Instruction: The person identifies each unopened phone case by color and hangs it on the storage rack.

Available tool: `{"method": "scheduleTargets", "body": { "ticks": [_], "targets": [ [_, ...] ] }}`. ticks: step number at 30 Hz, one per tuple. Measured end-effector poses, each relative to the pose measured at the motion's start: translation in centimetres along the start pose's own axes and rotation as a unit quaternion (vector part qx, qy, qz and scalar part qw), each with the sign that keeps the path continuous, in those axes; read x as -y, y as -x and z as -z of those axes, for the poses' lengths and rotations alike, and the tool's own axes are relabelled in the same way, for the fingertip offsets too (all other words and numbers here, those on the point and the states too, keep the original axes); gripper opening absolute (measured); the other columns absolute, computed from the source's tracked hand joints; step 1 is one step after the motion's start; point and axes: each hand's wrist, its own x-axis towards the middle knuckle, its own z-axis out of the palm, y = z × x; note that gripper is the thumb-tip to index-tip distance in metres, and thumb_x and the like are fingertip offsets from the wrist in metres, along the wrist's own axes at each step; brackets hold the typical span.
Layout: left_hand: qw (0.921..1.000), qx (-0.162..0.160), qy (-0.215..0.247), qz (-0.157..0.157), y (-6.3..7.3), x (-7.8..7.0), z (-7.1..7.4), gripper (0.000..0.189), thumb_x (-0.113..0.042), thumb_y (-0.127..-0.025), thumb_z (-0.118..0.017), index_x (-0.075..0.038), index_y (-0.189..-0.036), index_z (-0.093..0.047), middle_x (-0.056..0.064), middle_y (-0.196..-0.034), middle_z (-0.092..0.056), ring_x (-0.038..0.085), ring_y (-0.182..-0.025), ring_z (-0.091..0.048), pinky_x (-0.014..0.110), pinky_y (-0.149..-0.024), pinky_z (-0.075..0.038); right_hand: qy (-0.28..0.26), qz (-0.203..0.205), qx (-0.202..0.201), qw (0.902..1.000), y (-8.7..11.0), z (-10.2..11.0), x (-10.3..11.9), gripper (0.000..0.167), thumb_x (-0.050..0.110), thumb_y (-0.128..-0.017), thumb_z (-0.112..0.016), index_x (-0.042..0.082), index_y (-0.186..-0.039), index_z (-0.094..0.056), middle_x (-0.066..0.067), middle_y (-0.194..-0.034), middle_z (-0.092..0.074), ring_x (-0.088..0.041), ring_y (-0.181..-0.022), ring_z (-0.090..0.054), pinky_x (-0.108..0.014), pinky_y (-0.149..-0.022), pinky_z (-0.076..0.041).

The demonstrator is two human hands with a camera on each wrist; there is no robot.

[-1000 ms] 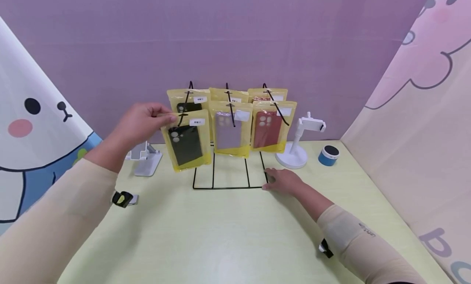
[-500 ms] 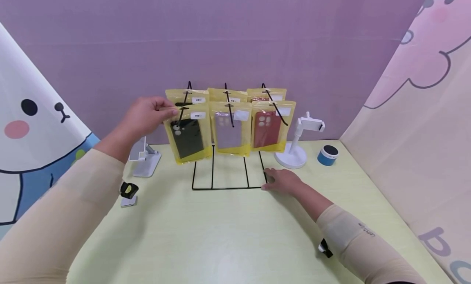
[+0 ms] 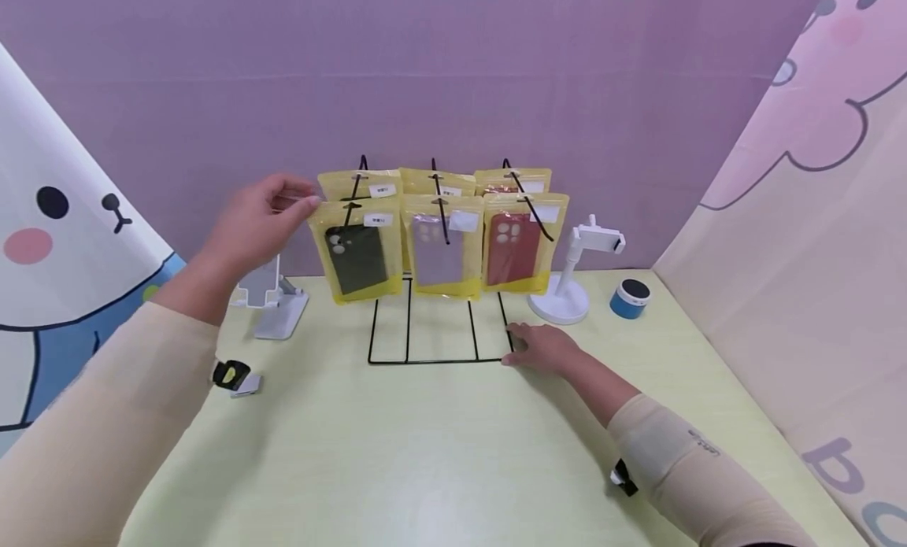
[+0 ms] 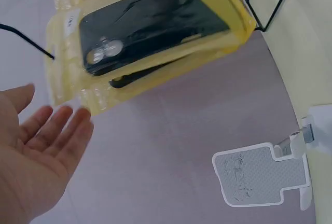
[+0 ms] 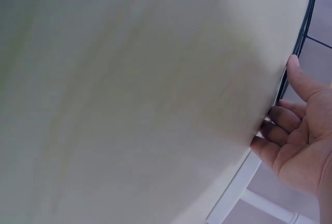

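My left hand (image 3: pixel 264 220) is beside the upper left corner of the front yellow pouch with a black phone case (image 3: pixel 357 256). In the left wrist view its fingers (image 4: pixel 57 130) are apart from the pouch, slightly bent, holding nothing. That pouch hangs on the left hook of a black wire display rack (image 3: pixel 439 363). Pouches with a purple phone case (image 3: pixel 439 252) and a red phone case (image 3: pixel 515 248) hang on the other hooks, with more pouches behind. My right hand (image 3: pixel 544 348) holds the rack's front right base corner, thumb and fingers on the wire.
A white phone stand (image 3: pixel 563 295) and a blue speaker (image 3: pixel 630 299) stand right of the rack. Another phone stand (image 3: pixel 279 315) is at the left, behind my forearm. A small pale object (image 3: pixel 246 386) lies on the table (image 3: pixel 439 452) near my left wrist.
The front black-case pouch rose slightly and settled on the left hook. My left hand let go of it and moved back to the left. My right hand stayed at the rack corner.
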Motion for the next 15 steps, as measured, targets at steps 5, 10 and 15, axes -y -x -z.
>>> {"method": "scheduleTargets", "body": {
  "ticks": [5, 10, 15],
  "targets": [
    [0.9977, -0.057, 0.028, -0.024, 2.3, 0.1, 0.4, 0.060, -0.053, -0.099, -0.045, -0.011, -0.142, -0.044, 0.011, -0.138, -0.052, 0.032, -0.126, -0.049, 0.055, -0.106, -0.040, -0.008, 0.001, 0.003, 1.0000, -0.2, 0.2, 0.0, 0.078, 0.053, -0.086, -0.069, 0.013, -0.149, -0.044, -0.015, -0.149, -0.048, -0.036, -0.131, -0.050, -0.051, -0.107, -0.042],
    [0.9937, -0.099, 0.021, -0.049, 4.6, -0.4, -0.4, 0.055, -0.047, -0.100, -0.048, -0.010, -0.140, -0.044, 0.010, -0.139, -0.049, 0.031, -0.124, -0.047, 0.057, -0.102, -0.042, -0.013, -0.005, 0.004, 0.9999, -0.3, 0.2, -0.3, 0.079, 0.054, -0.086, -0.068, 0.014, -0.149, -0.044, -0.015, -0.149, -0.048, -0.037, -0.131, -0.050, -0.052, -0.107, -0.041],
    [0.9926, -0.111, 0.008, -0.048, 6.5, -1.0, -1.3, 0.048, -0.046, -0.100, -0.047, -0.013, -0.135, -0.051, 0.007, -0.132, -0.054, 0.029, -0.120, -0.049, 0.052, -0.090, -0.045, -0.043, -0.002, 0.016, 0.9989, -0.1, 0.3, -0.8, 0.078, 0.054, -0.088, -0.066, 0.014, -0.150, -0.042, -0.015, -0.151, -0.046, -0.037, -0.136, -0.045, -0.053, -0.111, -0.037]
  ]
}}
